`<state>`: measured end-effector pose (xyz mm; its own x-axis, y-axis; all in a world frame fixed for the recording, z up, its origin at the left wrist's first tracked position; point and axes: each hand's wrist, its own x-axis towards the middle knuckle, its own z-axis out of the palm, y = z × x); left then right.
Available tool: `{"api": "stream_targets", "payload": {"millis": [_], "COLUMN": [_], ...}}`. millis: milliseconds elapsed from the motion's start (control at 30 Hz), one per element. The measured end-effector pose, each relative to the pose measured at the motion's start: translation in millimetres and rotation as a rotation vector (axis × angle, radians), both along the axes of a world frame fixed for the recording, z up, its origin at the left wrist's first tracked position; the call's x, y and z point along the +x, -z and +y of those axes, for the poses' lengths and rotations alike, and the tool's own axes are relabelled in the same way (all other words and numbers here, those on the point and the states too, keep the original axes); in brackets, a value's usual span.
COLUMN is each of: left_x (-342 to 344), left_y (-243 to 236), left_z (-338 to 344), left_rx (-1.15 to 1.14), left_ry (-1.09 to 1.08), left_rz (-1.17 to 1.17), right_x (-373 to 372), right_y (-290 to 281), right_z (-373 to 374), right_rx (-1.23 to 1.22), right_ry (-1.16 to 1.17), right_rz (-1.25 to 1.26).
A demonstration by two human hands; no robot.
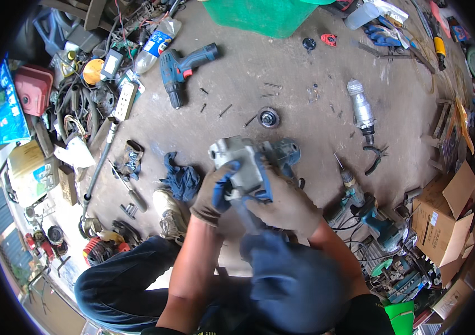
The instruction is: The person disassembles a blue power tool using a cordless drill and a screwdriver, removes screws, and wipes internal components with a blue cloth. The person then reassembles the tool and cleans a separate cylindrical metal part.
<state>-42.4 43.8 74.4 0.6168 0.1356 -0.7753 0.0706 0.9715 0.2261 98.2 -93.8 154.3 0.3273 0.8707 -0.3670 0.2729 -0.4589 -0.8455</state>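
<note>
Both my hands wear brown gloves with blue palms. My left hand (215,192) is closed round the near left side of a grey metal tool housing (244,162). My right hand (288,204) grips its right side. A teal tool part (286,152) shows just beyond my right fingers; I cannot tell whether it is joined to the housing. A round toothed gear (268,117) lies on the floor beyond the housing, with several loose screws (225,110) near it. Below my hands a blurred dark-blue rounded shape (299,279) hides part of the view.
A cordless drill (177,72) lies at the far left. To the right are a silver cylindrical tool part (362,109), pliers (374,159) and a teal power tool (352,187). A dark blue cloth (181,177) lies left. A cardboard box (441,223) and a green tub (262,17) stand around.
</note>
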Motion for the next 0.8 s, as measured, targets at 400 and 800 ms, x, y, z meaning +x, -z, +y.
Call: {"api": "stream_targets", "payload": {"millis": [400,800], "left_x": [-69,-65], "left_y": [85,82], "left_z": [33,4], "left_rx": [0.719,1.509], "left_ry": [0.249,0.655], "left_rz": [0.364,0.714], "right_x": [13,-11], "right_y": [138,145], "right_z": [-67,-66], "right_rx": [0.002,-0.047], "right_ry": [0.434,0.434], "right_rz": [0.265,-0.11]}}
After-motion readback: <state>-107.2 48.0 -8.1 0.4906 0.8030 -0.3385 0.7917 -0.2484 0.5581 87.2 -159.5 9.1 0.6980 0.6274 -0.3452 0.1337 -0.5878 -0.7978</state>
